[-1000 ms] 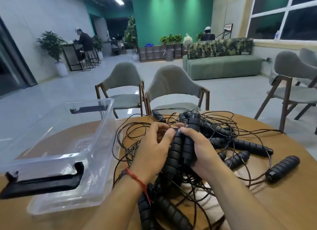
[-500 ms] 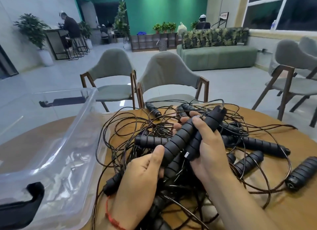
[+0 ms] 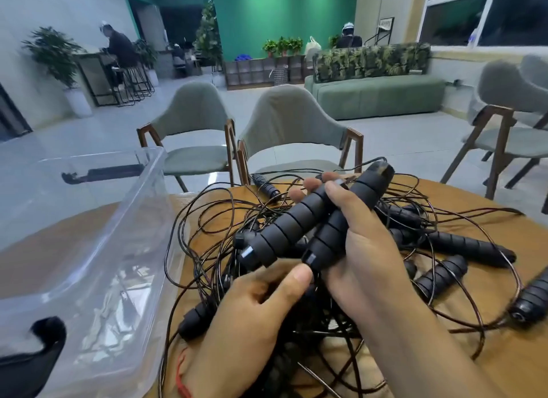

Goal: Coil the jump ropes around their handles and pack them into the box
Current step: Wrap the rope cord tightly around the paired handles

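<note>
A tangle of thin black jump ropes (image 3: 207, 219) with ribbed black handles covers the round wooden table (image 3: 519, 362). My right hand (image 3: 364, 249) grips a pair of handles (image 3: 296, 222) side by side, lifted above the heap and tilted up to the right. My left hand (image 3: 261, 305) sits just below their lower ends with fingers curled around cords, thumb tip touching the end of one handle. The clear plastic box (image 3: 89, 249) with black latches stands open at the left of the table, nothing visible inside it.
Several loose handles (image 3: 462, 246) lie on the right of the table. Two grey chairs (image 3: 290, 130) stand behind the table, another at the right. A green sofa, plants and seated people are far back in the room.
My right hand has raised the handle pair higher out of the heap. My left hand has slid down from the handles to the cords under their lower ends.
</note>
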The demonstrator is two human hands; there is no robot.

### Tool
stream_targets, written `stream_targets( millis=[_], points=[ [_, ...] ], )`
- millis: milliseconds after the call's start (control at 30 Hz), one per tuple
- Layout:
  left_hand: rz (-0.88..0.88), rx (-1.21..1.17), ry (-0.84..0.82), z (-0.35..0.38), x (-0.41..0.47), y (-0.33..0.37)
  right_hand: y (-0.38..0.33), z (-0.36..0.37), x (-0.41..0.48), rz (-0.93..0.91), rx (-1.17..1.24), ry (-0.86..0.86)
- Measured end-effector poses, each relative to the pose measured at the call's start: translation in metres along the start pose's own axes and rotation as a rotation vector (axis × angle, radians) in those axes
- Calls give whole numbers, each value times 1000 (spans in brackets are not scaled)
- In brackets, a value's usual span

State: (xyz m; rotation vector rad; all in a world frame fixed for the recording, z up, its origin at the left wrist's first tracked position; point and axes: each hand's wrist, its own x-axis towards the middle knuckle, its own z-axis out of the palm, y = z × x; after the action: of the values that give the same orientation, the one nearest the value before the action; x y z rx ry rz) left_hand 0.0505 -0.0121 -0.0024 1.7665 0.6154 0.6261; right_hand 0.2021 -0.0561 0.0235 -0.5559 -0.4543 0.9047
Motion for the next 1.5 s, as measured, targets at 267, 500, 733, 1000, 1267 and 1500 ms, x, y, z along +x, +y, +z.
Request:
stream_targets(
  millis=[267,500,733,1000,1267,1500],
  points=[
    [0,-104,202,2,-5,3,13,11,-7,-46,-143,-38],
    [74,-39,254,4,-4,-8,16,16,-14,-119,-146,-23],
    [59,-339,179,-8,-8,-6,3,9,-8,-65,-176,-12],
    [68,-251,208,-3,-6,-7,2,6,-9,84,-497,-26],
    [67,-241,190,1,-11,3,14,9,-10,111,-599,-94],
    [59,-190,226,1,-15,8,15,9,-11,140,-613,-70]
  ],
)
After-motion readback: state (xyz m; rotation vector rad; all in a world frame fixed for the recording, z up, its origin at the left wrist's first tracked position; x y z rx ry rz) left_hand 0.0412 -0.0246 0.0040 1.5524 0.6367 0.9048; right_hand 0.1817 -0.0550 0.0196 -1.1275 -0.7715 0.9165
